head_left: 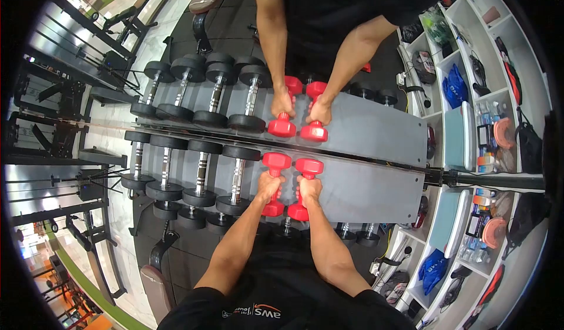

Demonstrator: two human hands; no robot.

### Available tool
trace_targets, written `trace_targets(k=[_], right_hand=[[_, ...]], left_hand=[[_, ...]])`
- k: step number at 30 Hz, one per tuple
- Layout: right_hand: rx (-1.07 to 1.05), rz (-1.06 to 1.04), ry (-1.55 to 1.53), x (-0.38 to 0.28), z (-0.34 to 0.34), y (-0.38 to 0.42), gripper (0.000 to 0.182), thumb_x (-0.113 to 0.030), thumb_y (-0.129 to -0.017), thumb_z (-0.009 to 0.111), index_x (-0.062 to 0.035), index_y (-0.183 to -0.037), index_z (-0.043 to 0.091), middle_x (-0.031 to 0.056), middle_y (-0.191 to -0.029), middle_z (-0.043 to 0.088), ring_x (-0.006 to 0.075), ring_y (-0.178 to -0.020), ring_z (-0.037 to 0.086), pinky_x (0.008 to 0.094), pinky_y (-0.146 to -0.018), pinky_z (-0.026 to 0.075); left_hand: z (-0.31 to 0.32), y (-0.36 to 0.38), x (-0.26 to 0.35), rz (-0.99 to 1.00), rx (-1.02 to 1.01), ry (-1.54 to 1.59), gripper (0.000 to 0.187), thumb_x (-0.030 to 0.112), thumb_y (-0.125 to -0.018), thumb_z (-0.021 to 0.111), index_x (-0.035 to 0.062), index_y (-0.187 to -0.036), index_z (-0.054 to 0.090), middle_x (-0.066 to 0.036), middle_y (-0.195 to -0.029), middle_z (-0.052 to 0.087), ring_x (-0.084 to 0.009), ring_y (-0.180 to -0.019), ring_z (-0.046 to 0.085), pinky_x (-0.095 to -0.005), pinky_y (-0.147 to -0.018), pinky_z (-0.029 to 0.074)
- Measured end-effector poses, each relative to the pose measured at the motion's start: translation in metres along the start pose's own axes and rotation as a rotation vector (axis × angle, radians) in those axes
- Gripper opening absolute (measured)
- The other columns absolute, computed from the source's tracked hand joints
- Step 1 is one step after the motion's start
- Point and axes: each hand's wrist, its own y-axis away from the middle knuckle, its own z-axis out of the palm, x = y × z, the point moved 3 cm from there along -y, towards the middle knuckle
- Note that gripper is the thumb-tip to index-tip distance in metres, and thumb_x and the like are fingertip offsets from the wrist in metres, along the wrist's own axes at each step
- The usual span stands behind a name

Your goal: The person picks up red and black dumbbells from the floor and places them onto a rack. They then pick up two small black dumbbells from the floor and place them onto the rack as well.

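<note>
Two red hex dumbbells stand side by side at the middle of the grey rack shelf (364,192). My left hand (270,184) is closed round the handle of the left red dumbbell (277,161). Closed likewise on the right red dumbbell (309,166) is my right hand (309,190). Each dumbbell points away from me, one head beyond the hand and the other nearer my body. A small gap separates the two. Just left of my left hand lies a black dumbbell with a chrome handle (236,180).
A mirror (376,124) behind the shelf reflects my arms and the dumbbells. More black dumbbells (201,174) line the shelf's left side, others sit lower down. White cubbies (420,253) with bags and bottles stand at right, a padded bench (157,283) at lower left.
</note>
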Motion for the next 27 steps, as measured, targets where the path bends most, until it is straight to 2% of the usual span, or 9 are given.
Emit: trace_targets(k=[8,19,20,24,27], right_hand=[[0.007,0.006,-0.025,-0.001,-0.001,0.0,0.016,-0.01,-0.076,0.071,0.0039,-0.075,0.063,0.0104,-0.06,0.061,0.0198,-0.044,0.057,0.0354,-0.038,0.044],[-0.021,-0.006,-0.048,0.0,0.001,0.0,0.013,-0.009,-0.074,0.069,0.0019,-0.072,0.061,0.0091,-0.058,0.058,0.0193,-0.043,0.055,0.0355,-0.037,0.044],[-0.029,0.001,-0.032,0.002,0.003,-0.002,0.01,-0.009,-0.077,0.066,-0.0018,-0.074,0.059,0.0074,-0.057,0.055,0.0183,-0.041,0.051,0.0338,-0.037,0.041],[-0.039,0.008,-0.045,0.001,0.003,0.001,0.01,-0.009,-0.075,0.066,-0.0031,-0.074,0.058,0.0074,-0.057,0.054,0.0183,-0.041,0.051,0.0338,-0.036,0.042],[-0.047,0.001,-0.074,0.0,0.003,0.003,0.011,-0.008,-0.074,0.066,0.0001,-0.075,0.058,0.0084,-0.058,0.055,0.019,-0.041,0.051,0.0341,-0.036,0.041]], left_hand=[[-0.004,0.034,-0.003,-0.094,-0.092,0.069,0.009,0.005,-0.079,0.065,0.0057,-0.084,0.058,-0.006,-0.058,0.054,-0.0158,-0.041,0.051,-0.0325,-0.036,0.043],[-0.013,0.106,-0.013,-0.074,-0.273,0.254,0.014,0.001,-0.08,0.066,0.0046,-0.077,0.053,-0.006,-0.055,0.053,-0.0173,-0.04,0.051,-0.0322,-0.038,0.043],[-0.016,0.113,-0.011,-0.068,-0.285,0.272,0.015,0.001,-0.08,0.065,0.0045,-0.075,0.052,-0.006,-0.055,0.053,-0.0174,-0.04,0.051,-0.0321,-0.039,0.043],[-0.029,0.149,0.001,-0.042,-0.316,0.388,0.015,0.001,-0.08,0.066,0.0041,-0.071,0.054,-0.006,-0.053,0.053,-0.016,-0.04,0.051,-0.0301,-0.039,0.043],[-0.035,0.162,0.002,0.013,-0.354,0.478,0.017,0.0,-0.08,0.065,0.0047,-0.07,0.053,-0.006,-0.053,0.052,-0.0157,-0.04,0.051,-0.0298,-0.039,0.043]])
